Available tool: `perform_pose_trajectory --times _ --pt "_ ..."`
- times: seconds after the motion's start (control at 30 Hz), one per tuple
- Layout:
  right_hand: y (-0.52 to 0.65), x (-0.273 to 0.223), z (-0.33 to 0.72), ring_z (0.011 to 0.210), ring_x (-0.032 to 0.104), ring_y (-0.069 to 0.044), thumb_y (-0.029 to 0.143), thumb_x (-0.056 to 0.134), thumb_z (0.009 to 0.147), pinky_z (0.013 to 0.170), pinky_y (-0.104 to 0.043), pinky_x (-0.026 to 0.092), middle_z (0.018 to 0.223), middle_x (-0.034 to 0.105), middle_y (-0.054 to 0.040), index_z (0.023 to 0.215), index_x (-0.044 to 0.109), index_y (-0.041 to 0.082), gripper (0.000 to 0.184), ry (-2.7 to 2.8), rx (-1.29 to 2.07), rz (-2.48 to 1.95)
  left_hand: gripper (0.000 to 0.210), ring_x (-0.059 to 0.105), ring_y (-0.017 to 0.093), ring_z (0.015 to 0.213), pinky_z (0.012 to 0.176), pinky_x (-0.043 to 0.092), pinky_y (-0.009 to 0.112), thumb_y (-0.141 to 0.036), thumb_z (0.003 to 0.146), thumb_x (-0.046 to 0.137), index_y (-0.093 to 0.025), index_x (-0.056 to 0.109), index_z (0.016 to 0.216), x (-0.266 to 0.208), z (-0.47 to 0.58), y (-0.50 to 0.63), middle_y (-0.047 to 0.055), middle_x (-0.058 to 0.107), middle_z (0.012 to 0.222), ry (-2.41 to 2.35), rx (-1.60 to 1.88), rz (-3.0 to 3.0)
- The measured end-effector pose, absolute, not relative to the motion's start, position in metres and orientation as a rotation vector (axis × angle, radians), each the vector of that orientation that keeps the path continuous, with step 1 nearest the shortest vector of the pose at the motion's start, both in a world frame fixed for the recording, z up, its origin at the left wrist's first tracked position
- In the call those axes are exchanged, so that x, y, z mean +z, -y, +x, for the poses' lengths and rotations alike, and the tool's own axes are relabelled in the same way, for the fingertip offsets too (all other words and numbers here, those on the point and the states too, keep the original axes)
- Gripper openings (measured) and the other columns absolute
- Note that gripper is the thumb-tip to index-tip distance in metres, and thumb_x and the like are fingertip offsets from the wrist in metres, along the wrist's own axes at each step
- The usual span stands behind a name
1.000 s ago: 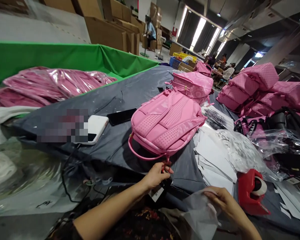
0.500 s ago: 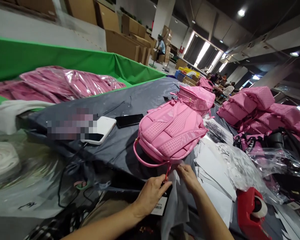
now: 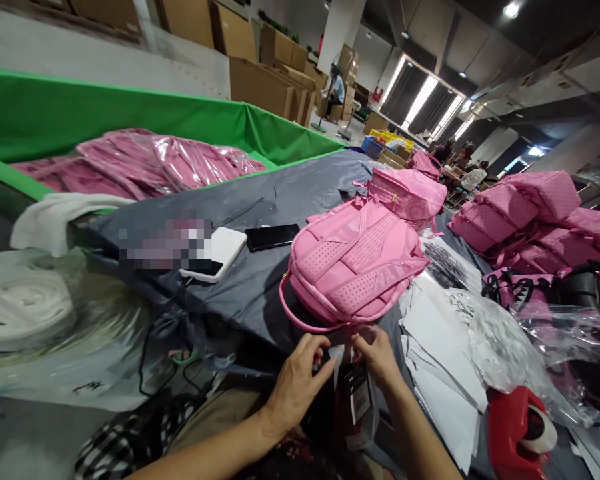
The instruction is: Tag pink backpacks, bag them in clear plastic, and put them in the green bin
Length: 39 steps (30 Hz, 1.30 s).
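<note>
A pink backpack (image 3: 357,263) lies on the dark-covered table, straps facing up, its top loop toward me. Just below the loop, my right hand (image 3: 377,357) pinches at the red cord of a black hang tag (image 3: 359,398) with a white label. The tag hangs down, with a translucent plastic bag (image 3: 373,423) around its lower part. My left hand (image 3: 297,377) is closed, thumb and fingers curled at a whitish translucent edge (image 3: 337,352), apparently of the same plastic. Exactly how the fingertips grip is partly hidden.
To the right are white paper sheets (image 3: 437,360), clear plastic bags (image 3: 495,340) and a red tape dispenser (image 3: 513,433). Pink backpacks (image 3: 520,207) are piled behind. A white device (image 3: 220,253) and a black phone (image 3: 273,237) lie left, near a green-walled bin (image 3: 155,100).
The hang tag has passed from my left hand's side to under my right hand. My left hand has moved slightly left of it, at the plastic's edge. The view has shifted a little.
</note>
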State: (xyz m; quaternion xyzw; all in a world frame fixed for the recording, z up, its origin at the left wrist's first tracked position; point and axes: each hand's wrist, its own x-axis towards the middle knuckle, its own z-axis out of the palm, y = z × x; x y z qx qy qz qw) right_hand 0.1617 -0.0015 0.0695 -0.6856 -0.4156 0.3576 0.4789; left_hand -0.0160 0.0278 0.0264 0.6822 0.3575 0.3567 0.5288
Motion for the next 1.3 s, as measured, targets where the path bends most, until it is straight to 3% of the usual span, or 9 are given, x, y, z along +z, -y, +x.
perform_pose_trajectory --times 0.17,0.33,0.47,0.67,0.77,0.9,1.03,1.2,1.3 --pt "0.000 0.079 0.164 0.084 0.067 -0.024 0.044 0.076 0.070 0.080 -0.034 0.051 0.087 0.075 -0.0075 0.092 0.073 0.015 0.036 1.072 0.907 -1.709 0.054 0.069 0.028 0.107 0.096 0.054 0.038 -0.046 0.067 0.086 -0.015 0.070 0.108 0.024 -0.002 -0.035 0.014 0.075 0.113 -0.634 0.750 0.724" --pt "0.003 0.088 0.174 0.085 0.066 -0.023 0.058 0.072 0.078 0.082 -0.034 0.051 0.083 0.072 -0.0063 0.093 0.073 0.016 0.044 1.208 0.953 -1.712 0.041 0.073 0.027 0.093 0.081 0.057 0.034 -0.030 0.052 0.089 -0.013 0.076 0.086 0.029 0.033 -0.036 0.014 0.078 0.096 -0.695 0.747 0.323" --pt "0.012 0.090 0.191 0.072 0.062 -0.019 0.063 0.053 0.091 0.071 -0.030 0.049 0.075 0.068 -0.0058 0.081 0.072 0.017 0.051 1.428 0.660 -1.805 0.036 0.070 0.020 0.069 0.060 0.051 0.027 -0.028 0.052 0.081 -0.011 0.076 0.083 0.029 0.044 -0.035 0.010 0.077 0.081 -0.795 0.731 0.369" --pt "0.021 0.093 0.176 0.065 0.061 -0.012 0.034 0.044 0.104 0.060 -0.021 0.040 0.083 0.070 -0.0059 0.100 0.076 0.021 0.035 1.828 -0.254 -1.875 0.022 0.066 0.020 0.065 0.059 0.050 0.029 -0.032 0.060 0.077 -0.015 0.073 0.074 0.025 0.056 -0.043 0.006 0.073 0.070 -0.851 0.757 0.306" --pt "0.019 0.098 0.165 0.058 0.057 -0.010 0.031 0.044 0.105 0.054 -0.022 0.033 0.077 0.069 -0.0045 0.091 0.075 0.020 0.035 1.916 -0.550 -1.896 0.017 0.064 0.018 0.064 0.060 0.049 0.029 -0.030 0.061 0.076 -0.017 0.072 0.072 0.023 0.061 -0.047 0.005 0.073 0.071 -0.861 0.772 0.275" --pt "0.017 0.104 0.162 0.052 0.053 -0.009 0.033 0.044 0.105 0.052 -0.021 0.033 0.068 0.062 -0.0022 0.074 0.068 0.018 0.042 1.837 -0.487 -1.912 0.020 0.061 0.018 0.061 0.059 0.049 0.030 -0.029 0.055 0.076 -0.018 0.069 0.070 0.023 0.060 -0.046 0.005 0.073 0.073 -0.831 0.778 0.244" --pt "0.016 0.104 0.152 0.056 0.056 -0.009 0.031 0.048 0.104 0.055 -0.021 0.037 0.069 0.063 -0.0015 0.078 0.067 0.018 0.034 1.775 -0.348 -1.894 0.026 0.063 0.018 0.067 0.062 0.049 0.029 -0.033 0.052 0.076 -0.018 0.068 0.072 0.029 0.057 -0.042 0.005 0.072 0.075 -0.817 0.805 0.219" --pt "0.010 0.085 0.123 0.056 0.050 -0.012 0.016 0.047 0.100 0.054 -0.029 0.030 0.067 0.058 -0.0010 0.072 0.062 0.020 0.032 1.982 -0.772 -1.871 0.022 0.058 0.014 0.062 0.063 0.047 0.027 -0.031 0.050 0.072 -0.016 0.066 0.065 0.034 0.047 -0.039 0.001 0.066 0.063 -0.804 0.788 0.246" --pt "0.012 0.071 0.117 0.063 0.051 -0.016 0.013 0.047 0.099 0.056 -0.031 0.032 0.070 0.059 -0.0030 0.082 0.065 0.020 0.026 2.029 -0.906 -1.873 0.022 0.060 0.016 0.066 0.068 0.048 0.028 -0.031 0.048 0.073 -0.016 0.067 0.063 0.037 0.039 -0.039 0.002 0.068 0.065 -0.791 0.773 0.279"
